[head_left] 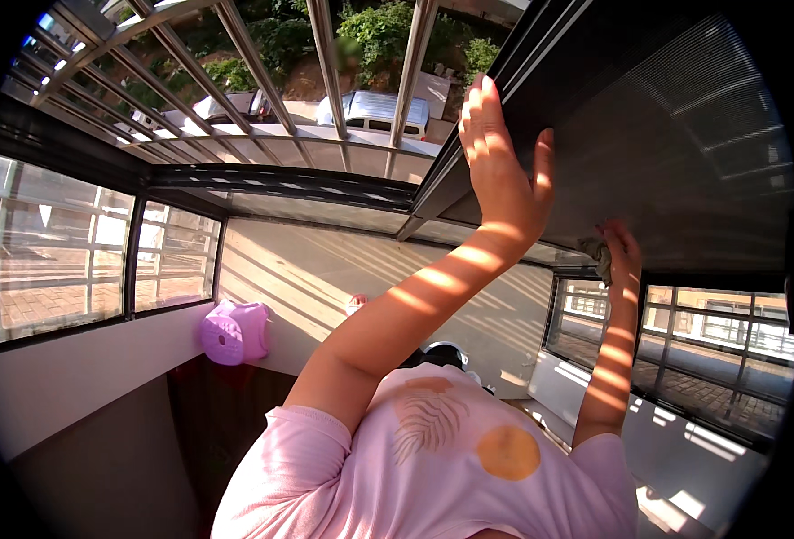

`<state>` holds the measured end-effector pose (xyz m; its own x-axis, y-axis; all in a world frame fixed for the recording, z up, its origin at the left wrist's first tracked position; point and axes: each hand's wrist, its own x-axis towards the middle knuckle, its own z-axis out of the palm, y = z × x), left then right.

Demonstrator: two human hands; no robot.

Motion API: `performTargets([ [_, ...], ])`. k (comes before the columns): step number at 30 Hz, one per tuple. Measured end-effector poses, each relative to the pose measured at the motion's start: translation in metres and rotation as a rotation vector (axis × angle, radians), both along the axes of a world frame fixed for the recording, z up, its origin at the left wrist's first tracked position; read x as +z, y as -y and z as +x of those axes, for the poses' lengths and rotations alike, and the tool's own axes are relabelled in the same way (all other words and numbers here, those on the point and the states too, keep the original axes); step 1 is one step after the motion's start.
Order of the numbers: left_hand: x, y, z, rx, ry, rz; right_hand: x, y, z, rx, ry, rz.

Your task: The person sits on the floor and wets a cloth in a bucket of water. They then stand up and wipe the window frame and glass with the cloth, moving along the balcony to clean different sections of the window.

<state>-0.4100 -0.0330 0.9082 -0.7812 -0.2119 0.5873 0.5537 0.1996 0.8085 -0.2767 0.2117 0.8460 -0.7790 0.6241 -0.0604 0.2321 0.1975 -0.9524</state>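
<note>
My left hand (505, 171) is raised with its fingers stretched out, its fingertips against the dark frame (442, 175) of a window sash. Further right, my right hand (624, 254) is closed around a crumpled grey-green cloth (597, 258). That cloth is at the lower part of the dark panel (675, 162), which has a fine mesh-like pattern in its upper area. Part of the cloth is hidden behind my fingers. Bands of sunlight cross both forearms.
Metal security bars (325, 72) stand outside the opening, with parked vehicles (374, 112) and greenery beyond. A pink plastic stool (235, 332) is by the left wall. Glass panes (51, 242) line the left side, and more window panes (716, 332) are at right.
</note>
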Motion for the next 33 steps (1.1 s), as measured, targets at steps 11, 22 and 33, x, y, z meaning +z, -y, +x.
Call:
performTargets([
  [11,-0.118,0.042,0.017,-0.357,0.256,-0.064,-0.04,0.154,-0.013,0.411,0.485,-0.058],
  [22,-0.137,0.011,0.014,-0.227,0.172,0.097,-0.065,0.197,0.026,0.369,0.649,-0.188],
  [33,-0.135,0.011,0.035,-0.408,0.193,-0.072,-0.053,0.204,0.017,0.355,0.466,-0.235],
])
